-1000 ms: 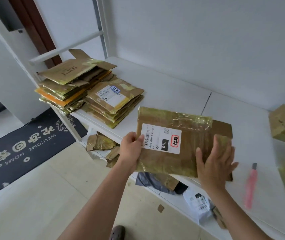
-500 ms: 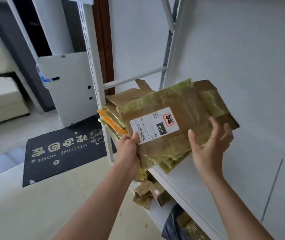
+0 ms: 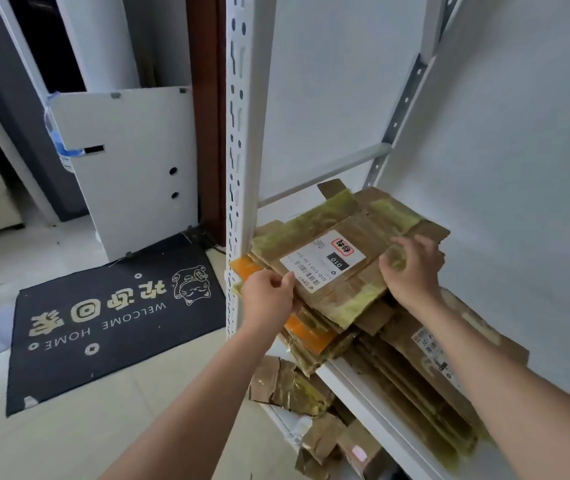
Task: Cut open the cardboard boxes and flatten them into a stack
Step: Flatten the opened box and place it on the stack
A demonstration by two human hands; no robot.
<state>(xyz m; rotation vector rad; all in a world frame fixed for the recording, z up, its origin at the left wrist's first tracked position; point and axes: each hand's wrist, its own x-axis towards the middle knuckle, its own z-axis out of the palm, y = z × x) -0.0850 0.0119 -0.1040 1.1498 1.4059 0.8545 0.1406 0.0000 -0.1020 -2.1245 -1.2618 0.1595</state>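
A flattened brown box [image 3: 356,237] with yellowish tape and a white shipping label lies on top of a stack of flattened boxes [image 3: 314,336] at the left end of the white shelf [image 3: 356,384]. My left hand [image 3: 269,296] grips the box's near left edge, thumb on top by the label. My right hand [image 3: 411,265] rests on the box's right part with fingers curled over its surface. A second stack of flattened boxes [image 3: 415,368] lies beside the first one, to the right under my right forearm.
The shelf's white perforated upright [image 3: 238,133] stands just left of the stack. More cardboard pieces [image 3: 290,389] sit on the lower shelf. A dark welcome mat [image 3: 117,317] covers the floor at left, with a white panel [image 3: 131,168] leaning behind it.
Both hands carried the flattened box leftward from the middle of the shelf and set it down on the left stack. The view swung left with it.
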